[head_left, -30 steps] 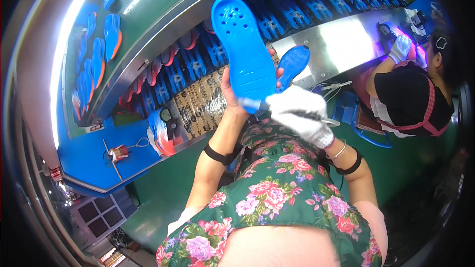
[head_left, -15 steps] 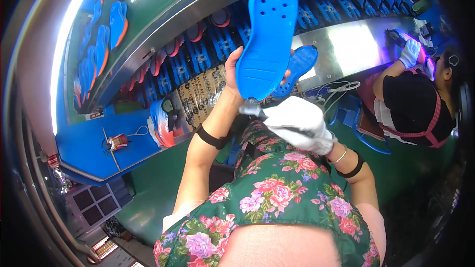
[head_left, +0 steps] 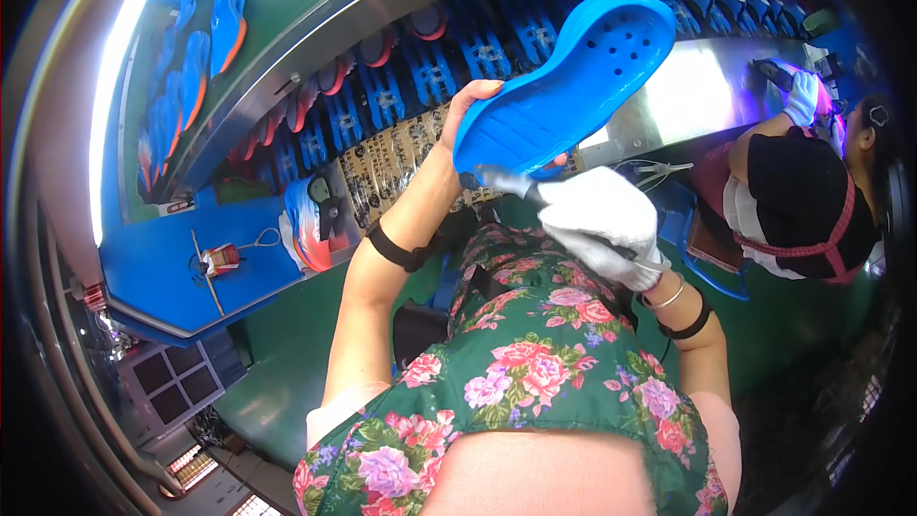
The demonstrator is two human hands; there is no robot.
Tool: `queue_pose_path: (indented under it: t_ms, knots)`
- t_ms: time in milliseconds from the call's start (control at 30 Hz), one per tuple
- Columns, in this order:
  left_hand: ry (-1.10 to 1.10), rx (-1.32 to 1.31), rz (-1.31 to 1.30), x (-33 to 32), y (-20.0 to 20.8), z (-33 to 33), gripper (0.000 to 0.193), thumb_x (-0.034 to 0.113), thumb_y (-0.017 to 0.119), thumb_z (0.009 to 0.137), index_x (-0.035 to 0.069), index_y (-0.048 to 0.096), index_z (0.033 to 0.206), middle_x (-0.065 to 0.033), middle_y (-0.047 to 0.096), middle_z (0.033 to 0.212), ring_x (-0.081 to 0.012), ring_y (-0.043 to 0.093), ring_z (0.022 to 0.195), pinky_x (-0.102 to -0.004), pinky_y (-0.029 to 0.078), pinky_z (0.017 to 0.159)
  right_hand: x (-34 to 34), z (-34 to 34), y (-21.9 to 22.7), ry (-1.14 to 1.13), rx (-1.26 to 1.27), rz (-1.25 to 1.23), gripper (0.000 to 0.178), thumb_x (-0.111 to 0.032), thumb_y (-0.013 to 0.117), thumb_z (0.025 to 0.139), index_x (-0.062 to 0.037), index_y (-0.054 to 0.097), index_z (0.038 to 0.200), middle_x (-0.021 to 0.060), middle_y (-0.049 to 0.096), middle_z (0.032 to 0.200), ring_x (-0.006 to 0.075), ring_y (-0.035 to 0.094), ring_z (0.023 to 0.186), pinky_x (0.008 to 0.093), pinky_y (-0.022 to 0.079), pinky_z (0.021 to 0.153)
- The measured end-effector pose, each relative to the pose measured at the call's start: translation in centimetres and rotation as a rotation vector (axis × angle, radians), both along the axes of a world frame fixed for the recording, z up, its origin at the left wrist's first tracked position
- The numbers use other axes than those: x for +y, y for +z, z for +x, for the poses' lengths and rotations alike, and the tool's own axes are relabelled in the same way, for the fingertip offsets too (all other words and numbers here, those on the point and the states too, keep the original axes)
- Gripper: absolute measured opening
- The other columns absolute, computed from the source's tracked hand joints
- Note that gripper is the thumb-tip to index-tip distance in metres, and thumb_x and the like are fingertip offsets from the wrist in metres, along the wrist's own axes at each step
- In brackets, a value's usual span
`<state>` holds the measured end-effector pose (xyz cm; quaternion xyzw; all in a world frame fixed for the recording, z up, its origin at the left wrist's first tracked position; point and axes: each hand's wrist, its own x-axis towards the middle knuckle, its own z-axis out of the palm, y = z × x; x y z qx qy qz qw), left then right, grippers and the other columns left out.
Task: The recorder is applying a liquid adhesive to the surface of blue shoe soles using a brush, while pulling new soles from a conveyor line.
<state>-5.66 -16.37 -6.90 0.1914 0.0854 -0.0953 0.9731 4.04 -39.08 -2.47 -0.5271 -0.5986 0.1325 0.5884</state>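
My bare left hand (head_left: 470,107) holds up a bright blue perforated shoe sole (head_left: 564,81) by its near end, the sole tilted up toward the right. My right hand (head_left: 600,225), in a white glove, grips a small metal-tipped tool (head_left: 504,182) whose tip touches the sole's lower edge. Both forearms wear black bands. A green floral apron (head_left: 535,373) fills the lower middle.
A conveyor with rows of blue shoe parts (head_left: 420,67) curves across the top behind a steel rail. A co-worker (head_left: 798,196) in black with a white glove works at the right. A blue shelf (head_left: 191,268) with a small object is at left.
The blue sole has swung from pointing up-left, through upright, to leaning up-right. My gloved right hand stayed at its lower end with the tool.
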Motion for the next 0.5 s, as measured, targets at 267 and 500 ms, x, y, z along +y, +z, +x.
queue_pose_path:
  t_ms: [267,500]
  knots:
    - [-0.037,-0.048,-0.254,-0.4,0.7,0.3,0.078,0.046,0.055,0.091,0.001,0.038,0.152,-0.0335,0.05,0.141,-0.0541,0.06,0.113,-0.0607,0.05,0.1,-0.5,0.2,-0.3,0.074,-0.101,0.016,0.035,-0.005,0.082,0.076,-0.0111,0.077,0.11,0.0098,0.075,0.108,0.0249,0.072,0.09,0.0366,0.057,0.078]
    - [0.069,-0.04,-0.017,-0.2,0.5,0.3,0.095,0.058,0.061,0.084,-0.005,0.038,0.151,-0.0371,0.05,0.137,-0.0503,0.063,0.104,-0.0547,0.053,0.09,0.0,-1.3,-0.4,0.057,0.158,-0.008,0.021,0.0,0.081,0.077,-0.0047,0.078,0.098,0.0111,0.076,0.097,0.0259,0.071,0.085,0.0351,0.056,0.075]
